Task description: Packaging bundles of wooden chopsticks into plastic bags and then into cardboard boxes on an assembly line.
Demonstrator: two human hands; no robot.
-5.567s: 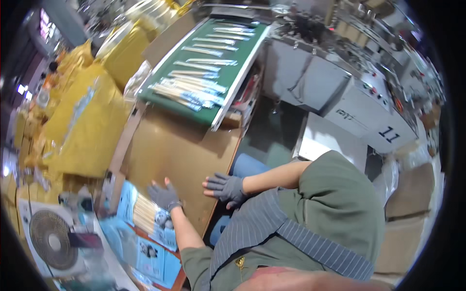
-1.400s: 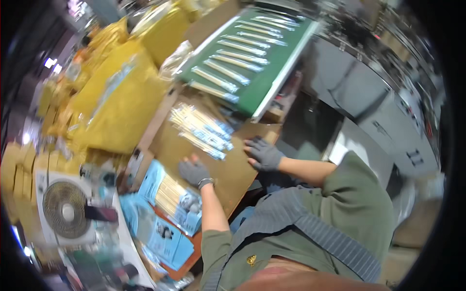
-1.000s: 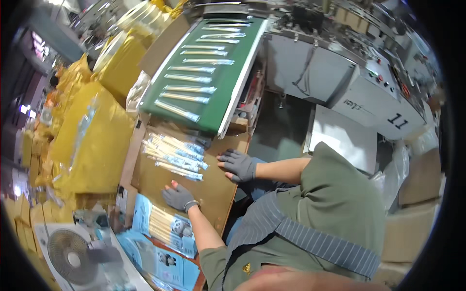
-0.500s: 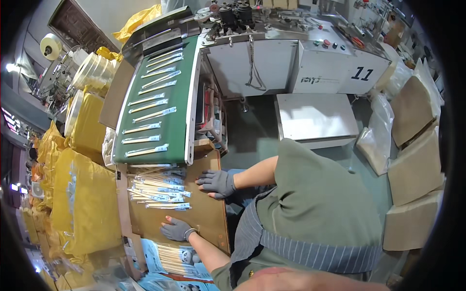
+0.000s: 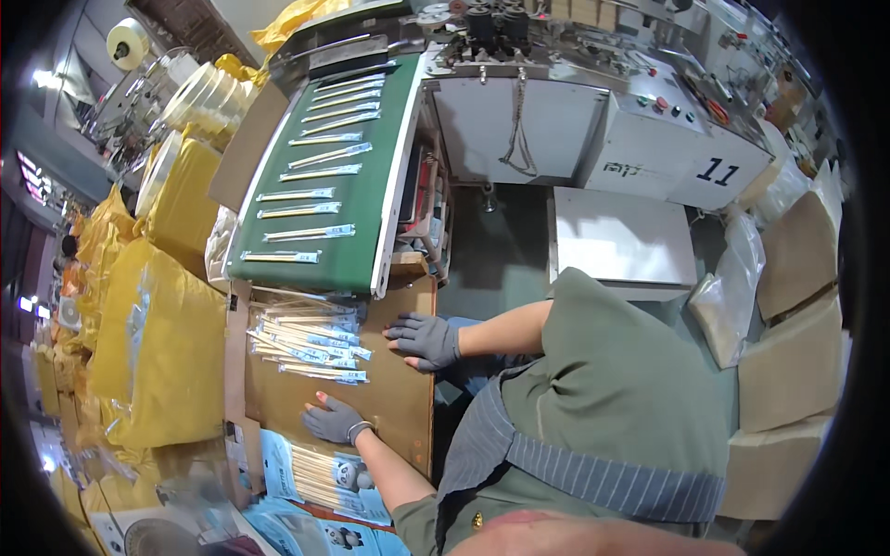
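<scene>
Left hand point(image 5: 332, 422) gloved, flat and empty on brown cardboard board point(image 5: 389, 408) at lower centre-left, right hand point(image 5: 425, 339) likewise flat, hands apart, pile of wrapped chopstick packets point(image 5: 306, 338) just beside both, green conveyor belt point(image 5: 338, 185) above carrying more packets.

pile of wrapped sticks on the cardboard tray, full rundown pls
The pile of wrapped sticks is a loose heap of long thin pale sticks, each in a clear wrapper with a small blue label. They lie flat, roughly parallel but fanned and overlapping, on the brown cardboard tray just below the end of the green conveyor belt. Neither gloved hand touches it: the right hand rests flat beside it, the left hand below it.
</scene>
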